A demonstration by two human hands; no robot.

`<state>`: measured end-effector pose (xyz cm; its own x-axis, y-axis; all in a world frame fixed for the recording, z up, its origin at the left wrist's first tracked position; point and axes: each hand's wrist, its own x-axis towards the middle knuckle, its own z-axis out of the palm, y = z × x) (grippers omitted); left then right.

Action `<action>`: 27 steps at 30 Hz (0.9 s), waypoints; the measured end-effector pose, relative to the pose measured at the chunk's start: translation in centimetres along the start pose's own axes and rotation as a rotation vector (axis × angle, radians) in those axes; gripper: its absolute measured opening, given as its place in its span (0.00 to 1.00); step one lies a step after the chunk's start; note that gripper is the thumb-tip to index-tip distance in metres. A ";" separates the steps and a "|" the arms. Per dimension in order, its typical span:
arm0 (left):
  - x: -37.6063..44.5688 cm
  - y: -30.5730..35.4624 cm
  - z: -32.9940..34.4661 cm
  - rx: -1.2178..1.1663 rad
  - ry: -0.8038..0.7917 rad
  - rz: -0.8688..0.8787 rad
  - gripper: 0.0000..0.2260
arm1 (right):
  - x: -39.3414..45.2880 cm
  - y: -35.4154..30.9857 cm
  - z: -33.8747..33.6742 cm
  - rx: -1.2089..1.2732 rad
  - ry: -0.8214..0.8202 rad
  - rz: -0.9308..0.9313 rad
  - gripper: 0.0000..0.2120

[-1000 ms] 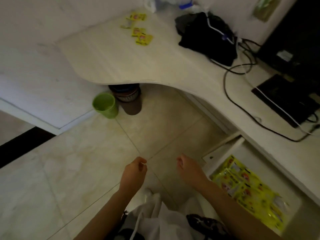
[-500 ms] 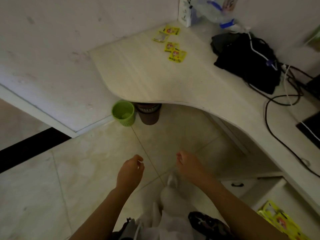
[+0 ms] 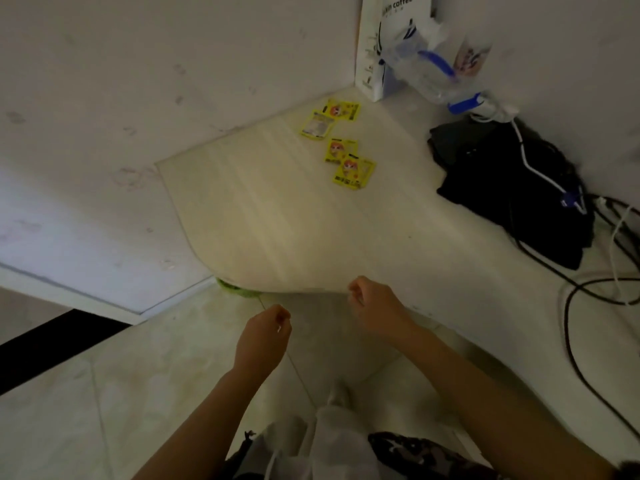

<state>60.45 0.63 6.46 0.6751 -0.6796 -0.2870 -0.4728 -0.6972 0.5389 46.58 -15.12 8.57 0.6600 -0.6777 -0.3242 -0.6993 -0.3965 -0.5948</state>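
My left hand (image 3: 265,337) hovers above the tiled floor just in front of the desk's curved edge, fingers curled in, with nothing visible in them. My right hand (image 3: 375,306) is held the same way, curled and empty, at the edge of the pale wooden desk (image 3: 277,220). Several small yellow sachets (image 3: 346,157) lie on the desk near the far corner, well beyond both hands.
A black bag (image 3: 512,192) with cables (image 3: 571,306) lies on the desk's right side. A white coffee paper bag (image 3: 377,46) and a clear plastic bottle (image 3: 429,71) stand in the corner. A green bin's rim (image 3: 232,289) peeks from under the desk.
The view has swung up and left: the open drawer of yellow packets has left the frame and the desk corner now fills it. Both hands rose toward the desk edge, still curled.
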 end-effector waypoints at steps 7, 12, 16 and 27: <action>9.2 2.6 -1.3 -0.049 -0.044 0.017 0.08 | 8.0 -0.8 -3.3 0.006 0.013 0.040 0.14; 16.8 3.7 -2.3 -0.033 -0.115 0.040 0.09 | 13.7 -1.3 -5.0 0.072 0.061 0.148 0.13; 23.0 4.3 -3.4 -0.024 -0.152 0.045 0.08 | 18.6 -1.6 -5.6 0.135 0.098 0.267 0.13; 37.0 8.9 -3.9 0.002 -0.235 0.066 0.10 | 28.8 -0.9 -8.2 0.309 0.170 0.582 0.23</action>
<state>83.49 -29.83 3.74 0.4928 -0.7578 -0.4276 -0.5124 -0.6499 0.5613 63.97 -39.40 5.81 0.1301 -0.8250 -0.5499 -0.8002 0.2401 -0.5495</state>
